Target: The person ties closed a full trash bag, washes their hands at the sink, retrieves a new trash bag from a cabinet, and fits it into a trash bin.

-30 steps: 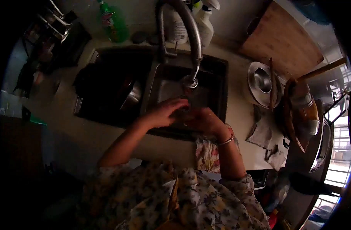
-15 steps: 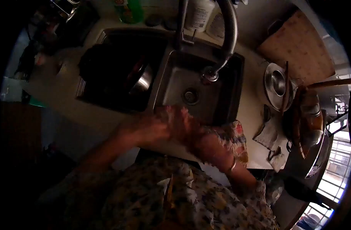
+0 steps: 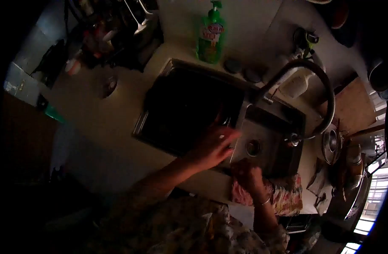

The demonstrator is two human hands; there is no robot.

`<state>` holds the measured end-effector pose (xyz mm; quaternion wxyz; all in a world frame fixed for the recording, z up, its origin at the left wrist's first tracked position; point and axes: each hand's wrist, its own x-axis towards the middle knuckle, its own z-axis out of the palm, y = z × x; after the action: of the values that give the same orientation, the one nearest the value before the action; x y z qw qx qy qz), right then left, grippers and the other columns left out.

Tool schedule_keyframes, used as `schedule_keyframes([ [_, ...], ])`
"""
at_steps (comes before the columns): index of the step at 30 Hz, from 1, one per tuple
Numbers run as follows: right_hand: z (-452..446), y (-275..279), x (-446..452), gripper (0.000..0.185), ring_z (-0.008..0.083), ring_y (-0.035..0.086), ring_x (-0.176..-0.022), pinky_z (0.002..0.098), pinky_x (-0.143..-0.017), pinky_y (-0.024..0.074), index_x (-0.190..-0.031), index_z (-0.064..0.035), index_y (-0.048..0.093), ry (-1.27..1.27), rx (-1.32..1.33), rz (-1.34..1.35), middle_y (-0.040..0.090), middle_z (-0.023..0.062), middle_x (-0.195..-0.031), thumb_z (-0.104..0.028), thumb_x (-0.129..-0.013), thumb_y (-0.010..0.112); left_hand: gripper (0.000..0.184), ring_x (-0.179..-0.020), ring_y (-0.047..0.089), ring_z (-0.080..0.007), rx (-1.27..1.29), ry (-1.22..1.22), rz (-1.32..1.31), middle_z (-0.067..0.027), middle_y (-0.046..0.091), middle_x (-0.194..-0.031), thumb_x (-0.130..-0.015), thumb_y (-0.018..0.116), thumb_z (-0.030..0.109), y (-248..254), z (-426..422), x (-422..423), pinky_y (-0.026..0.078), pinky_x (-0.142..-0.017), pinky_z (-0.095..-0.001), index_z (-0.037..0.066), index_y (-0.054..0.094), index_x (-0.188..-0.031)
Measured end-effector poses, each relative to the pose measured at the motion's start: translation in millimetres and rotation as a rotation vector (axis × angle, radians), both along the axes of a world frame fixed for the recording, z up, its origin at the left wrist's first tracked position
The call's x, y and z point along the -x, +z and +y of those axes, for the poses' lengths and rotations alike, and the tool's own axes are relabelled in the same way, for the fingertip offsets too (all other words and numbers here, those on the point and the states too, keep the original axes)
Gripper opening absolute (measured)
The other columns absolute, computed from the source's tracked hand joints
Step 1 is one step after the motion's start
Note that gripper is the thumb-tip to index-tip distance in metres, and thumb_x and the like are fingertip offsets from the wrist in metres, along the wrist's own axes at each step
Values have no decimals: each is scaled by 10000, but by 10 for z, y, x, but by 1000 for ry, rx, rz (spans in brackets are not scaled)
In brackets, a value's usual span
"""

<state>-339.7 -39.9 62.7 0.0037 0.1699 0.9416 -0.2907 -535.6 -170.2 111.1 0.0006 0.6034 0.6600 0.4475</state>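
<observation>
My left hand [image 3: 213, 148] is over the front edge of the dark left basin [image 3: 189, 106], its fingers apart and nothing seen in it. Beside it, my right hand [image 3: 248, 174] is closed at the front rim of the right basin [image 3: 261, 139]; whether it holds anything is too dark to tell. A patterned cloth [image 3: 283, 195] lies on the counter edge just right of that hand. The curved faucet [image 3: 325, 80] arches over the right basin, its spray head [image 3: 292, 139] hanging above the basin.
A green pump bottle [image 3: 210, 40] stands behind the left basin, with two dark round discs [image 3: 233, 65] beside it. White bottles [image 3: 296, 82] are behind the faucet. Metal bowls [image 3: 330, 142] and a wooden board [image 3: 356, 106] stand at the right. Utensils [image 3: 139, 21] hang at the back left.
The view has swung left. My hands, close together before, have separated; the left has moved to the left basin's edge with fingers spread, and the right is now closed.
</observation>
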Motion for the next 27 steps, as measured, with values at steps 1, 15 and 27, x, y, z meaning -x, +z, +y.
schedule_keyframes([
  [1, -204, 110, 116, 449, 241, 635, -851, 307, -707, 517, -1119, -34, 604, -202, 409, 160, 632, 129, -950, -68, -696, 749, 511, -1085, 532, -244, -72, 126, -9, -112, 564, -1143, -763, 746, 148, -6, -309, 127, 444, -908, -364, 51, 525, -1214],
  [15, -350, 755, 3026, 297, 322, 646, -933, 360, -837, 493, -1071, -28, 646, 202, 133, 660, 668, 197, -956, -94, -781, 654, 1012, -1295, 330, -426, 104, 681, -40, -250, 293, -1435, -667, 799, 217, -136, -914, 1033, 289, -1078, -468, 5, 180, -1439],
  [27, -723, 2334, 2851, 159, 130, 617, -800, 277, -735, 475, -960, 14, 657, 265, 703, 822, 691, 61, -893, -61, -820, 652, 1171, -1371, 238, -382, -222, 798, -35, -225, 209, -1494, -626, 844, 281, 818, -1163, 1016, 218, -1116, -448, 24, 78, -1473],
])
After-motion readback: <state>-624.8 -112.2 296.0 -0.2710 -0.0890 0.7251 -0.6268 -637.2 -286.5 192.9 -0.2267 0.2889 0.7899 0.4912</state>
